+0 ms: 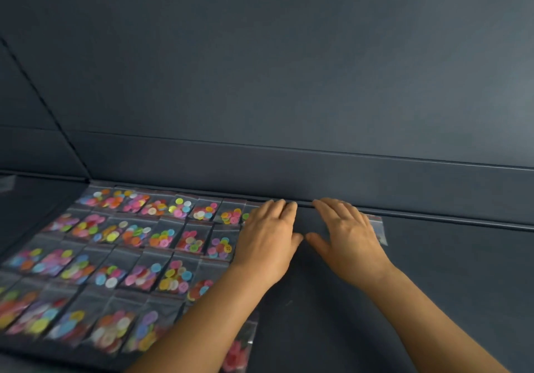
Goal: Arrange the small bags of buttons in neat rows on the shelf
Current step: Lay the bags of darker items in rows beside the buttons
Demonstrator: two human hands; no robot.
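Note:
Several clear small bags of coloured buttons (161, 236) lie in rows across the left half of the dark shelf (433, 286). My left hand (268, 239) lies flat with straight fingers over the right end of the back rows, covering a bag (246, 213) there. My right hand (346, 236) lies flat beside it, fingers straight, pressing on a bag whose clear edge (378, 228) shows past my fingers. A bag with red and pink buttons (238, 352) lies near the front, partly under my left forearm.
The shelf's back wall (289, 170) rises just beyond my fingertips, with a raised ledge along its foot. A side panel (34, 141) closes the shelf at the left. Bare dark shelf surface stretches to the right of my right hand.

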